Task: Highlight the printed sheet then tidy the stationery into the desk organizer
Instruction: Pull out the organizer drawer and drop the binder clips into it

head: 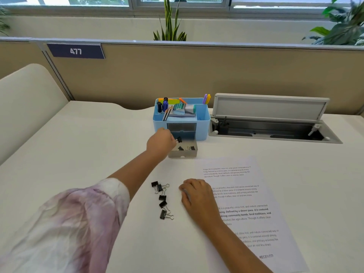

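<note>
My left hand (pixel 160 143) pinches a black binder clip (pixel 179 139) just above a small grey drawer tray (pixel 182 154) that holds a few more clips. The tray stands on the desk in front of the light blue desk organizer (pixel 202 123), which is filled with pens, markers and tape. Several black binder clips (pixel 163 200) lie loose on the white desk near me. My right hand (pixel 197 196) rests with curled fingers on the left edge of the printed sheet (pixel 250 198), beside those clips; I see nothing held in it.
An open cable hatch (pixel 275 131) with its raised lid is set into the desk right of the organizer. A beige partition (pixel 197 75) with a "477" sign runs along the back. A cream chair back (pixel 25 99) stands at the left.
</note>
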`<action>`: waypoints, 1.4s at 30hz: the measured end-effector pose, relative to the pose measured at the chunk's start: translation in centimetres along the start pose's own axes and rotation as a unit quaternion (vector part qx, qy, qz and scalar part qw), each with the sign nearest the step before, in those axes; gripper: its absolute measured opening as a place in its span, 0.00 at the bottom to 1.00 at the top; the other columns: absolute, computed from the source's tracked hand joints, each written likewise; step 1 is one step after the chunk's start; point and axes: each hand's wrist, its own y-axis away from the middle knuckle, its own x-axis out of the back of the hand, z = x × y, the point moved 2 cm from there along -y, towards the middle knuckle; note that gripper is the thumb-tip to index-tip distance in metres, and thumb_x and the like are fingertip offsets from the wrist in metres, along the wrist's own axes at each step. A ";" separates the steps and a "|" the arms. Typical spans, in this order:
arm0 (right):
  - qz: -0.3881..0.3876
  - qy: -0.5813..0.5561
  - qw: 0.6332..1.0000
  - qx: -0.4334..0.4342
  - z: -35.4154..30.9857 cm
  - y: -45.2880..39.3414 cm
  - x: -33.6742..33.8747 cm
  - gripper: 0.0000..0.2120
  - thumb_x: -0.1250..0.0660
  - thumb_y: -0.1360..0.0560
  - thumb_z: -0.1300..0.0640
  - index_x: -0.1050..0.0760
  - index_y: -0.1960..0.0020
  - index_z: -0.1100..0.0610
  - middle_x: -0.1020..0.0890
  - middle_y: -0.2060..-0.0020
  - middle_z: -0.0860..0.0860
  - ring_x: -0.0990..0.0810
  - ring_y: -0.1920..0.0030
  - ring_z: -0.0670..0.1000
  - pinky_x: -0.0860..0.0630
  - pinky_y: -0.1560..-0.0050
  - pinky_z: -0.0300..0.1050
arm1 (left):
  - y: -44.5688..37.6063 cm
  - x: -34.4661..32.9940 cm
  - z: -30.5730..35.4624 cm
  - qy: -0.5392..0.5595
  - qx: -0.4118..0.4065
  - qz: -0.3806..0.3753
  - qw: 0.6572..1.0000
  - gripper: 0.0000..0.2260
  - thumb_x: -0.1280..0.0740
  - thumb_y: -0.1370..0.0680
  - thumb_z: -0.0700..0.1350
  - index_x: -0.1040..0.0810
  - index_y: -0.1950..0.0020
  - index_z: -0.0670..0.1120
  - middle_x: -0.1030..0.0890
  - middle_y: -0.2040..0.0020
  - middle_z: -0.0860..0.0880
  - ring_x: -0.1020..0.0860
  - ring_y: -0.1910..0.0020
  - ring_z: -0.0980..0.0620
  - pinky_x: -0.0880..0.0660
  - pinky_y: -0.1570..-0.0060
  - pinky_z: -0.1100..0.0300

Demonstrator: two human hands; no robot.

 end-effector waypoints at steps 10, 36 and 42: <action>-0.008 0.009 1.000 -0.001 0.1 -0.2 0.0 0.09 0.40 0.28 0.55 0.23 0.53 0.50 0.22 0.55 0.44 0.32 0.54 0.45 0.36 0.51 0.37 | 3.3 -0.7 -3.4 -0.015 -0.169 -0.069 0.983 0.10 0.36 0.24 0.40 0.26 0.43 0.46 0.25 0.45 0.47 0.28 0.55 0.54 0.29 0.56 0.63; -0.273 -0.002 0.960 -0.059 -3.7 -4.8 -0.5 0.10 0.40 0.22 0.52 0.26 0.43 0.52 0.26 0.46 0.52 0.27 0.44 0.55 0.33 0.47 0.48 | 11.1 -4.3 -10.3 0.033 -0.201 -0.004 0.979 0.08 0.32 0.27 0.38 0.23 0.48 0.44 0.26 0.53 0.49 0.27 0.54 0.50 0.35 0.56 0.64; -0.277 -0.018 0.956 -0.093 -3.5 -4.5 -0.7 0.11 0.39 0.22 0.50 0.26 0.45 0.56 0.25 0.46 0.53 0.27 0.45 0.54 0.32 0.49 0.47 | 11.9 -5.1 -10.6 0.067 -0.160 0.012 0.985 0.12 0.35 0.24 0.41 0.25 0.41 0.45 0.26 0.50 0.48 0.28 0.51 0.51 0.33 0.50 0.62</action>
